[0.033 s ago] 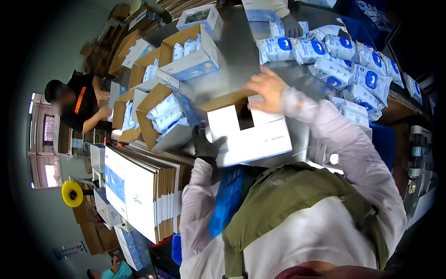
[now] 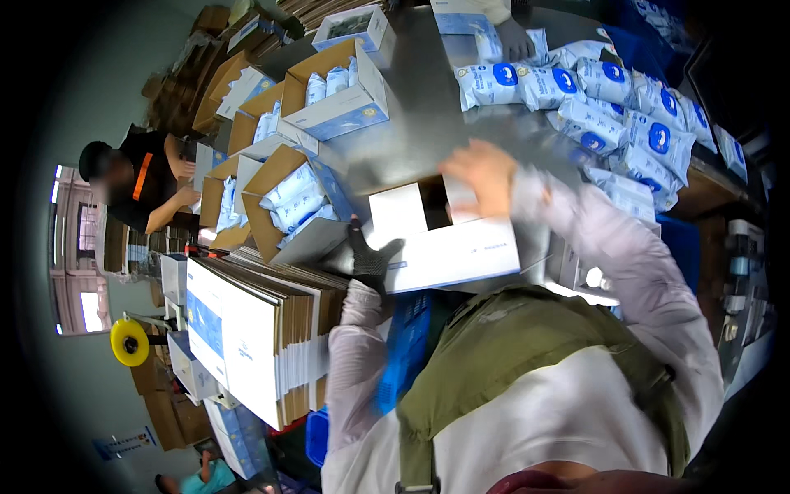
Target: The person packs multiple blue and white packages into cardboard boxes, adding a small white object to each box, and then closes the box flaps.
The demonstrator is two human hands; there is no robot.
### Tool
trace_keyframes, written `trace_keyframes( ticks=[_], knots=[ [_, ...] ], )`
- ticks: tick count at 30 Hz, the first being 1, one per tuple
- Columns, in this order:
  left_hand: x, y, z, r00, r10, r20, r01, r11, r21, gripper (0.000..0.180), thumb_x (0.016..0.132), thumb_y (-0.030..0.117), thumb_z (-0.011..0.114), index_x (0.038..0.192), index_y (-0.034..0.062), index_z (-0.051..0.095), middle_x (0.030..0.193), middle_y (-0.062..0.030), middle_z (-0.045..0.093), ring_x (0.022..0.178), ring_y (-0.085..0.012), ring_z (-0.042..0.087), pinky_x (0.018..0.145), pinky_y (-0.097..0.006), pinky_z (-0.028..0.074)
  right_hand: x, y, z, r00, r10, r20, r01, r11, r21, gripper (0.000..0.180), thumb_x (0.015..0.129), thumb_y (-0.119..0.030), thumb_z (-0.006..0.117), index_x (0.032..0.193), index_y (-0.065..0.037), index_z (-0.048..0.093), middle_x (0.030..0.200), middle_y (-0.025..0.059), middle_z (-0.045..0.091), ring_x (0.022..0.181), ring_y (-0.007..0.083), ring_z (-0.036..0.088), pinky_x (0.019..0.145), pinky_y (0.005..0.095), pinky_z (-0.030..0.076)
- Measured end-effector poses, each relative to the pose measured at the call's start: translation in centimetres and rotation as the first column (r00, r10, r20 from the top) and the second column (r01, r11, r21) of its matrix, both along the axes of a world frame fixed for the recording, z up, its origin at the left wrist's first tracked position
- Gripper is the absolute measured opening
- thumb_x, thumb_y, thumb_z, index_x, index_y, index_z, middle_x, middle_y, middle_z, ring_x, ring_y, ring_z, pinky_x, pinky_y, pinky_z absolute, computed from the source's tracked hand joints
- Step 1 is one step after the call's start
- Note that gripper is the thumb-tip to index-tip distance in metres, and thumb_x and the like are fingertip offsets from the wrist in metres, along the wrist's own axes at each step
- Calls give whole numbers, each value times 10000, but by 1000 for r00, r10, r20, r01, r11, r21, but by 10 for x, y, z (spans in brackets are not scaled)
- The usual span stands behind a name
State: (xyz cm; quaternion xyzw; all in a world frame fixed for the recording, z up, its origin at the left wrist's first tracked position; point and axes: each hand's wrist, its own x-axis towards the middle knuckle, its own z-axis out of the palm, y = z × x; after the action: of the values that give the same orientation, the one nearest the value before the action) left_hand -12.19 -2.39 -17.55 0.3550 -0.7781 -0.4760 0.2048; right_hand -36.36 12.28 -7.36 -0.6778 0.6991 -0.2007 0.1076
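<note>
A white cardboard box (image 2: 457, 257) stands on the metal table in front of me, its side flaps folded inward with a dark gap between them. My left hand (image 2: 367, 257), in a dark glove, grips the box's left near corner, the thumb lying on its near wall. Over the right flap is my right hand (image 2: 484, 177), bare and a little blurred, its fingers stretched out toward the far edge. I cannot see what is inside the box.
Soft blue-white wipe packs (image 2: 621, 123) lie heaped at the far right. Open boxes of packs (image 2: 292, 202) stand to the left, near a stack of flattened cartons (image 2: 271, 329). Another person's gloved hand (image 2: 517, 41) touches packs at the far side; a co-worker (image 2: 144, 181) stands left.
My right hand has shifted slightly right and nearer, over the right flap. The box's brown far flap shows less than before. My left hand stays at the box's left corner.
</note>
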Motion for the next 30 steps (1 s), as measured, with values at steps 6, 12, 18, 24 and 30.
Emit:
trace_keyframes(
  ticks=[6,12,18,24,30],
  knots=[
    [7,20,-52,858,202,-473,223,682,697,490,782,121,607,1210,-7,407,1142,-128,491,1001,-244,508,841,-339,429,-2,120,-62,995,-77,-64,78,997,15,824,759,-439,564,1353,0,199,1397,212,208,1315,333,163,1066,472,72],
    [-56,20,96,854,-492,-168,518,836,183,301,801,121,576,1077,9,531,934,-130,618,805,-250,613,712,-331,492,-38,151,-141,961,-256,106,255,967,26,689,736,-159,583,1325,4,265,1332,203,337,1249,327,306,1042,413,211],
    [-65,81,25,306,-669,677,934,75,-348,232,808,249,491,958,120,612,799,-177,622,718,-308,617,606,-423,482,-71,111,-62,653,-655,379,557,755,346,546,810,-267,554,1264,-17,379,1213,209,479,1090,327,490,907,354,396],
    [-70,25,13,902,-363,234,414,575,-706,677,785,440,539,1308,57,344,1366,-185,272,1286,-370,200,1003,-506,206,-42,113,-142,205,-263,943,398,902,165,514,768,-98,626,1230,-6,422,1128,131,558,1042,250,534,887,354,431],
    [-71,-98,-19,722,-133,679,366,906,-211,358,745,191,593,1079,68,553,1015,-199,582,963,-367,544,792,-425,442,-16,55,-218,468,-816,340,266,497,826,508,688,-407,694,995,-13,599,920,150,634,805,253,619,694,393,506]
  ],
)
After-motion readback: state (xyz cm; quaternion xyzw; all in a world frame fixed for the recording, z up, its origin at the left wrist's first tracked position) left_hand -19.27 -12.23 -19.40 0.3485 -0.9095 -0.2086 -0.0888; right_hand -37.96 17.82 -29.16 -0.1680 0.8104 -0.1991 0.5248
